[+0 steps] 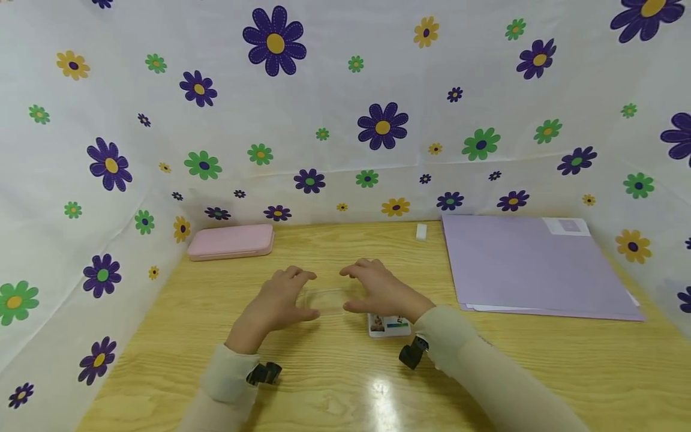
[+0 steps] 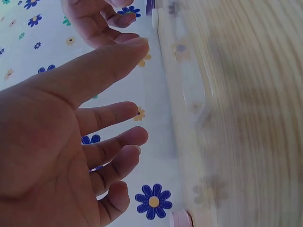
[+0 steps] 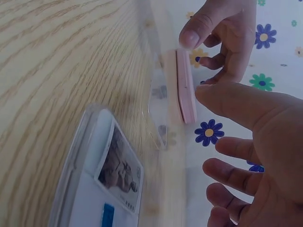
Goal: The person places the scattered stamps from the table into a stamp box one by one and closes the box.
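My left hand (image 1: 278, 303) and right hand (image 1: 378, 291) hover over the middle of the table, facing each other, fingers spread and slightly bent. Neither holds anything. Between and below them lies a clear, see-through case (image 1: 326, 295), flat on the wood; in the right wrist view the clear case (image 3: 157, 106) shows a thin rounded edge, apart from the fingers. Beneath my right wrist sits a white, phone-shaped thing (image 1: 390, 327) in a clear cover, with a picture card (image 3: 120, 168) on its face. My right hand partly hides it in the head view.
A pink pencil case (image 1: 231, 242) lies at the back left. Toward the back stands a small white block (image 1: 421, 232). Purple folders (image 1: 518, 264) with white sheets lie at the right. A flowered cloth (image 1: 335, 90) hangs behind and along both sides of the wooden table (image 1: 324, 396).
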Demonstrator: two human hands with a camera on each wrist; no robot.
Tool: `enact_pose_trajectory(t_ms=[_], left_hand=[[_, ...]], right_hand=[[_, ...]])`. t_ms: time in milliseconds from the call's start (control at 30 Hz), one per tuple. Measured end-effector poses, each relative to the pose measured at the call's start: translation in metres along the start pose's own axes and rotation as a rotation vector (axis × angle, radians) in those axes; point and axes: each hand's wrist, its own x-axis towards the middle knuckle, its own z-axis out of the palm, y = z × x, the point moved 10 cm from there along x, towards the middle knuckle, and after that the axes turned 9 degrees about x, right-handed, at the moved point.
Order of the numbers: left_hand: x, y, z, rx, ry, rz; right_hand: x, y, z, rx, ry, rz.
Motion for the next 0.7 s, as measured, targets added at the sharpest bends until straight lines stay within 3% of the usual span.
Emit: enact_pose_trajectory(t_ms=[300, 700], left_hand=[[-0.002, -0.012, 0.001, 0.029, 0.004, -0.005], [0.004, -0.016, 0.012, 0.006, -0.063, -0.015]], right_hand=[[0.011, -0.002, 0.011, -0.052, -0.048, 0.054], [0.021, 0.013, 0.024, -0.104, -0.082, 0.165]])
